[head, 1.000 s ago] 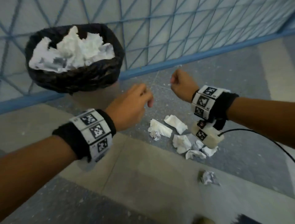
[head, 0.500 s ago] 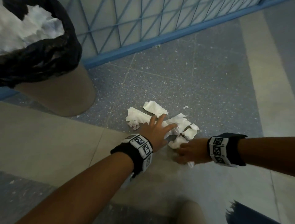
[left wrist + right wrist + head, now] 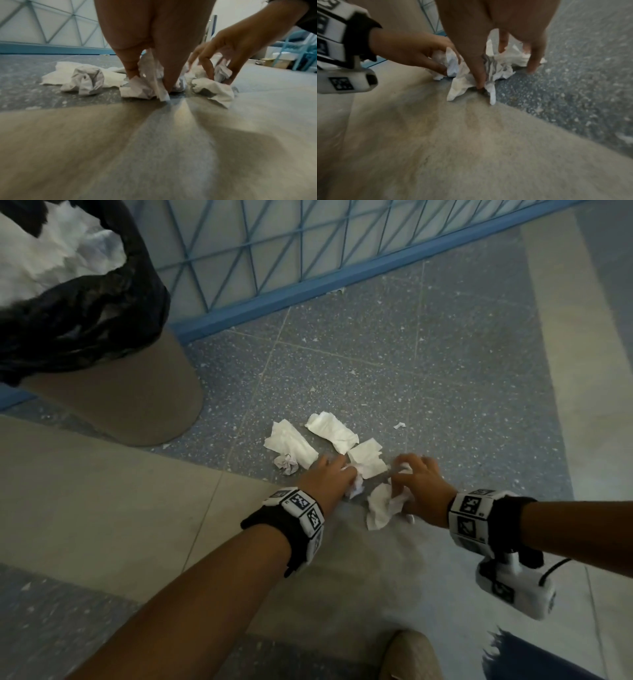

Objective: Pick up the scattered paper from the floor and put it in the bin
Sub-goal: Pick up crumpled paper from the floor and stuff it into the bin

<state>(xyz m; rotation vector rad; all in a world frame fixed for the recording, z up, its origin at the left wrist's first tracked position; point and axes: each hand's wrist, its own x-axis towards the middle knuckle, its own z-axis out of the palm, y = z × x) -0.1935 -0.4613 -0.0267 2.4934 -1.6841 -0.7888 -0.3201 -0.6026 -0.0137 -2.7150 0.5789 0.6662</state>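
Several white crumpled papers lie on the speckled floor. Flat pieces [image 3: 329, 431] and a small ball [image 3: 286, 463] sit beyond my hands. My left hand [image 3: 344, 472] pinches a crumpled paper [image 3: 354, 491] between thumb and fingers, also seen in the left wrist view as hand [image 3: 149, 81] and paper [image 3: 142, 89]. My right hand [image 3: 400, 477] curls its fingers round a larger crumpled paper [image 3: 382, 508], right wrist hand [image 3: 503, 73], paper [image 3: 498, 67]. The bin [image 3: 137, 402], lined with a black bag and heaped with paper, stands far left.
A blue mesh fence [image 3: 308, 251] with a blue base rail runs behind the bin and the papers. A tan floor strip [image 3: 102, 491] lies under my forearms. Small paper scraps [image 3: 399, 425] dot the floor. A shoe tip [image 3: 407, 655] shows at the bottom edge.
Both hands came down from bin height to the floor. My left hand went from spread over the papers to pinching one. My right hand slid up and curled round a piece.
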